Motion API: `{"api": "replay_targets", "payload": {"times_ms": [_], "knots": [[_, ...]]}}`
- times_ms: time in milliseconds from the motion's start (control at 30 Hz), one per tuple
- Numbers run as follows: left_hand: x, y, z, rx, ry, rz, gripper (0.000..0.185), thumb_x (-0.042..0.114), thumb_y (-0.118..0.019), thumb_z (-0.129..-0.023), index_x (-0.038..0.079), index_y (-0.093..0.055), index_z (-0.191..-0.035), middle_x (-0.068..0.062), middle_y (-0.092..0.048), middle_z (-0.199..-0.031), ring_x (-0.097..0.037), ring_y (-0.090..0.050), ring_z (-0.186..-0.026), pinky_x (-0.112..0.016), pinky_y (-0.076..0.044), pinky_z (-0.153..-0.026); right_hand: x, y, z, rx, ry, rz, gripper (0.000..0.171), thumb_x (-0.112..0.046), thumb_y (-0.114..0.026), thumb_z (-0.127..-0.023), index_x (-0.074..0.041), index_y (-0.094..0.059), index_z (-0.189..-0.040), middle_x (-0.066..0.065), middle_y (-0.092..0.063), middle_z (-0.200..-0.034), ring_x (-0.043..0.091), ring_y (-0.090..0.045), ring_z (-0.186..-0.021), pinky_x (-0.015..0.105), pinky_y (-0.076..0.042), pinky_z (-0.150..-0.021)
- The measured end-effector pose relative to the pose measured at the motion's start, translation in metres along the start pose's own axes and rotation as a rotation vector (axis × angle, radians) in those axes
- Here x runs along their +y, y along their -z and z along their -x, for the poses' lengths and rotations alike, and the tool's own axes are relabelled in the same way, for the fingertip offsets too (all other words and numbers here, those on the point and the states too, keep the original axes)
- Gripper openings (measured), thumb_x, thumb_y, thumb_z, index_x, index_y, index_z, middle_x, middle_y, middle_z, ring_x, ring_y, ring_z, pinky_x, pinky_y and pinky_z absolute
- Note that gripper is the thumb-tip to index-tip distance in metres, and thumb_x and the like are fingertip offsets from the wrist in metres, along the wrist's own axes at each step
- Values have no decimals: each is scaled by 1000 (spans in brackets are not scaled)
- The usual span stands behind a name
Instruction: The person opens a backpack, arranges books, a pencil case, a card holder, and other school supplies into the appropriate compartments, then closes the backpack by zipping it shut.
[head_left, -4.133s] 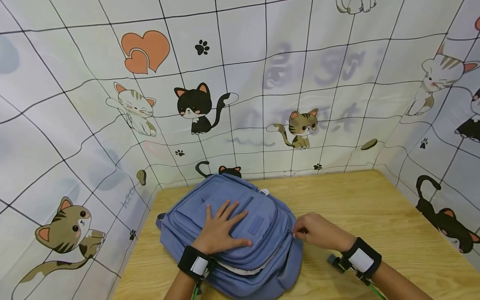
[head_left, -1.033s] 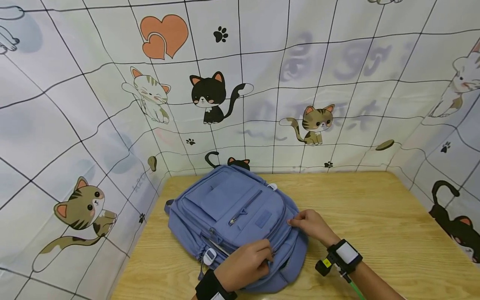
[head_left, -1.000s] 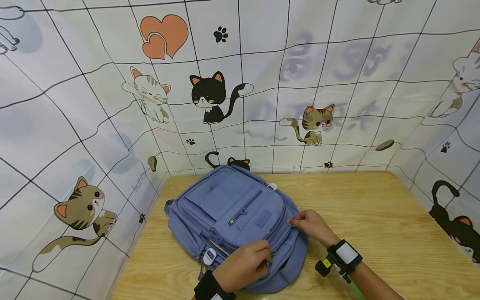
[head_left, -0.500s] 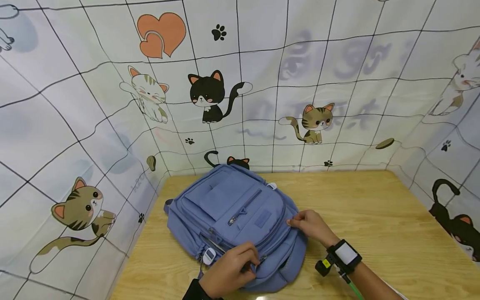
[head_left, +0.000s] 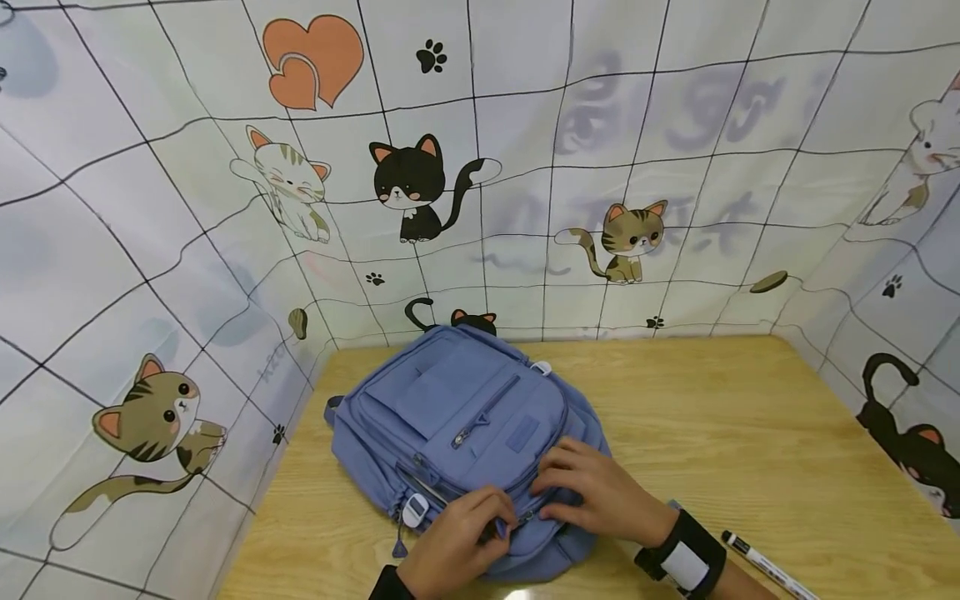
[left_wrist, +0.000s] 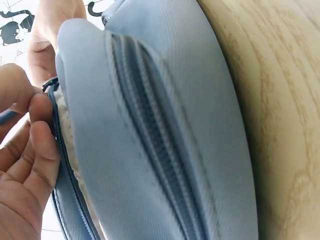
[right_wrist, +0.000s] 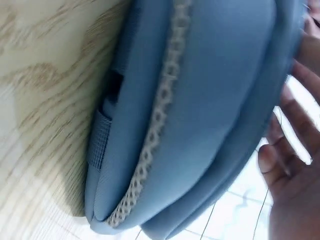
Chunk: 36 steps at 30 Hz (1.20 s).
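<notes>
A blue backpack point(head_left: 465, 392) lies on the wooden table, front panel up. At its lower front edge, my left hand point(head_left: 453, 537) pinches a blue zipper pull point(head_left: 501, 527) between thumb and fingers. The left wrist view has the zipper slider point(left_wrist: 50, 84) by those fingertips, and a pale lining shows along the zipper below it. My right hand point(head_left: 600, 492) is on the bag's lower right, fingers bent and spread over the cloth close to the left hand. In the right wrist view, its thumb point(right_wrist: 267, 159) stands apart from the cloth.
A white marker with a black cap point(head_left: 765, 565) lies on the table point(head_left: 750, 417) beside my right wrist. A white tag point(head_left: 415, 510) and a blue tassel point(head_left: 400, 546) hang at the bag's left side. Cat-printed cloth point(head_left: 517, 167) walls the table in.
My right hand has left the bag's right edge and come left onto the front, near my left hand. The left hand stays at the zipper after moving slightly left. The marker has come into view.
</notes>
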<state>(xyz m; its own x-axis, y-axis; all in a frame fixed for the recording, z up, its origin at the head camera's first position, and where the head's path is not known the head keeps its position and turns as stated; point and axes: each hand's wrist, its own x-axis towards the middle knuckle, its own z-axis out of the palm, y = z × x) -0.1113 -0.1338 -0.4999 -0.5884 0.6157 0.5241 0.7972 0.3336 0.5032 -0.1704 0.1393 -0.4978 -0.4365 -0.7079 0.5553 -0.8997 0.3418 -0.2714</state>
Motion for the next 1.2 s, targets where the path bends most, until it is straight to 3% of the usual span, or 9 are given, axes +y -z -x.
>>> {"api": "replay_targets", "payload": {"times_ms": [200,500,533,733,800,1033,1200], "knots": [[2,-1,2,17,-6,-8,29,-13,-74,-87,7,-61,-102,-1,-62,-105,-2,-56,-81,-5,-47,-74,-1,-10,-6,57,157,92,11,-26,-81,-96,-27,-79,-106,-14,-72,-106,6,-60,-99,22,-49,-94],[-4,8,11,72,-52,-17,33,-18,-68,-82,9,-59,-99,1,-56,-97,-3,-52,-77,-6,-45,-72,-3,-12,-4,129,144,91,9,-22,-82,-94,-23,-79,-103,-13,-72,-101,4,-62,-93,19,-52,-88],[-4,11,12,70,-51,-16,30,-16,-67,-85,10,-59,-100,0,-56,-96,-2,-51,-76,-5,-45,-71,-3,-11,-4,127,138,94,8,-22,-82,-94,-23,-79,-102,-12,-72,-100,4,-62,-93,19,-53,-88],[-9,39,34,76,125,28,25,-11,-69,-93,12,-62,-99,3,-57,-96,2,-49,-77,-12,-49,-66,-5,-8,-1,116,48,73,8,-22,-82,-94,-23,-80,-102,-11,-73,-101,7,-66,-95,18,-53,-93],[-12,46,41,89,173,33,27,-13,-70,-91,11,-64,-100,4,-58,-98,2,-51,-79,-15,-51,-65,-4,-5,1,120,31,61,8,-21,-81,-94,-23,-80,-102,-10,-73,-102,7,-67,-96,17,-52,-94],[-25,55,50,96,222,9,27,-15,-71,-91,10,-64,-100,6,-58,-101,1,-53,-81,-17,-52,-66,-3,-5,4,130,20,41,9,-20,-80,-95,-24,-80,-103,-12,-73,-103,7,-66,-97,18,-52,-96],[-38,66,56,115,295,-55,19,-7,-69,-98,11,-63,-101,1,-58,-100,3,-49,-78,-17,-50,-65,-4,-5,4,135,27,28,11,-18,-82,-94,-24,-80,-103,-10,-73,-103,7,-65,-95,17,-51,-94]]}}
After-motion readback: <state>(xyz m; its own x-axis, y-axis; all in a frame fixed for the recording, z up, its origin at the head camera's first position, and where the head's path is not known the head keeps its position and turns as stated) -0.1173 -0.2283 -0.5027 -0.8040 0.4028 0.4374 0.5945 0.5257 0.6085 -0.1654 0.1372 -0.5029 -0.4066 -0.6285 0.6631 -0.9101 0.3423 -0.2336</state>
